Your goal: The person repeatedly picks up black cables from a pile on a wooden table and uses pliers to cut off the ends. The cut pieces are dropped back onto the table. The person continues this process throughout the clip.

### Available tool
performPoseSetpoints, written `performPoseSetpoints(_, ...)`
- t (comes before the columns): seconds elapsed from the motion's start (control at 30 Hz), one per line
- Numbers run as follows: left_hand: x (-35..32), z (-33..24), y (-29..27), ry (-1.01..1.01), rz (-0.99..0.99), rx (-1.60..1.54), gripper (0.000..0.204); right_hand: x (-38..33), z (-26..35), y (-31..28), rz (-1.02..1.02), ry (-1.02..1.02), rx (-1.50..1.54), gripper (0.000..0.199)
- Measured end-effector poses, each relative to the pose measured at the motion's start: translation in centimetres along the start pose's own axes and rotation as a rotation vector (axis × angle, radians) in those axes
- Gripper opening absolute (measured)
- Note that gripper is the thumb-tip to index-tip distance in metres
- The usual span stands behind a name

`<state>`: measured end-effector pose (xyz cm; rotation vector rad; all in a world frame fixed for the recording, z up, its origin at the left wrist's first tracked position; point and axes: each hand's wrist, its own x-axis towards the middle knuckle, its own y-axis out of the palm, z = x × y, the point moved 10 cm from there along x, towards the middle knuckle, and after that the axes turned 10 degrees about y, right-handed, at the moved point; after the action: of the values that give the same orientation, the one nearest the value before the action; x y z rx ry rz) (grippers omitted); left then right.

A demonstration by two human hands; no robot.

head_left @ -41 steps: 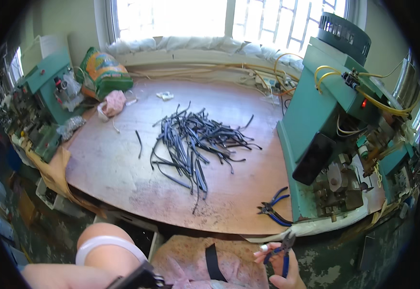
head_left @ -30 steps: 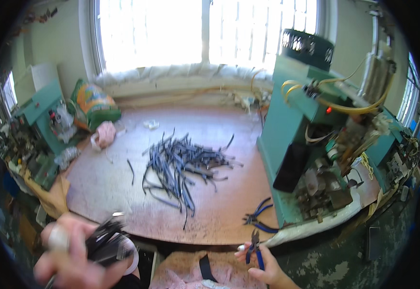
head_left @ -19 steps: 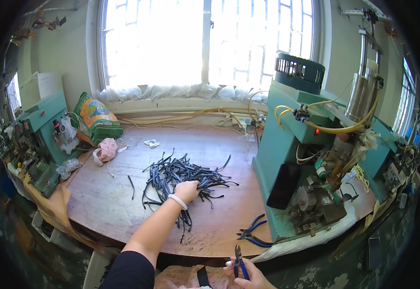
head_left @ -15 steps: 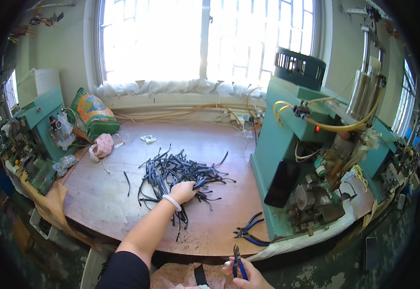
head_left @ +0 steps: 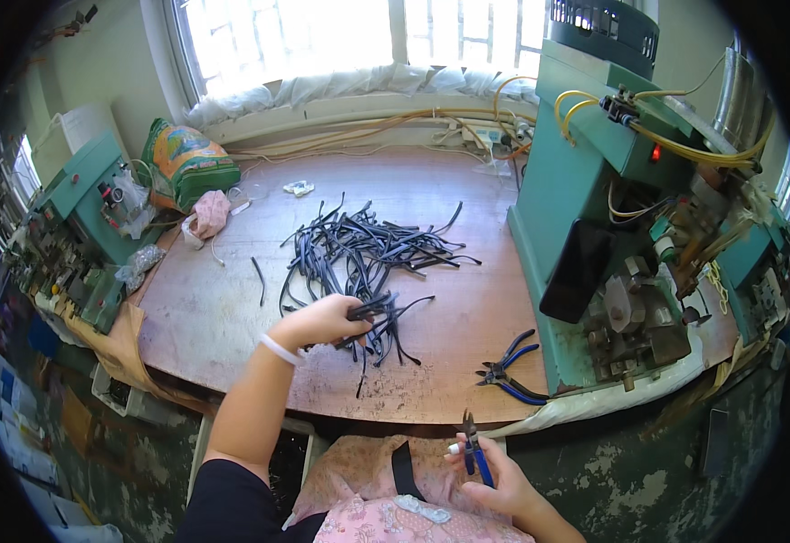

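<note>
A loose heap of thin black curved strips (head_left: 349,244), shaped like eyeglass temples, lies across the middle of the wooden table (head_left: 449,326). At its near side my left hand (head_left: 327,321), with a white band on the wrist, is closed around a bunch of these strips (head_left: 378,310); their ends stick out to the right. My right hand (head_left: 494,484) is over my lap, just past the table's front edge. It grips blue-handled cutting pliers (head_left: 478,457) with the jaws pointing up. A second pair of blue-handled cutting pliers (head_left: 506,373) rests on the table with its handles spread.
A green machine (head_left: 540,217) with a black phone (head_left: 578,271) on its side stands at the right, another green machine (head_left: 87,208) at the left. A colourful sack (head_left: 191,163), a pink cloth (head_left: 209,217) and a single black strip (head_left: 258,281) lie left of the heap.
My left hand has drawn a bunch of strips from the heap toward me and to the left. The view has tilted down. My right hand still grips the pliers.
</note>
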<state>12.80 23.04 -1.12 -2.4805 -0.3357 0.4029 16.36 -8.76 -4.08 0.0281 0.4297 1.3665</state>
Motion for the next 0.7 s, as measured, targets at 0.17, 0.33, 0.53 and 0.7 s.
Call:
performPoseSetpoints(0.17, -6.8, 0.5, -2.4, 0.244, -0.549, -0.441, 0.028, 0.4, -0.7, -0.5, 0.015, -0.051, 0.07, 0.073)
performPoseSetpoints(0.33, -12.1, 5.5, 3.3, 0.311, -0.909, -0.285, 0.022, 1.8, -0.1, 0.3, 0.082, -0.11, 0.173, 0.08)
performPoseSetpoints(0.53, -8.6, 1.9, 5.1, 0.269, -0.534, -0.87, 0.029, 2.4, 0.6, 0.3, 0.042, -0.107, 0.236, 0.086)
performPoseSetpoints(0.7, -8.3, -5.1, 7.2, 0.416, -0.254, -1.355, 0.025, 1.2, 5.2, 1.3, -0.235, -0.231, -0.615, 0.091)
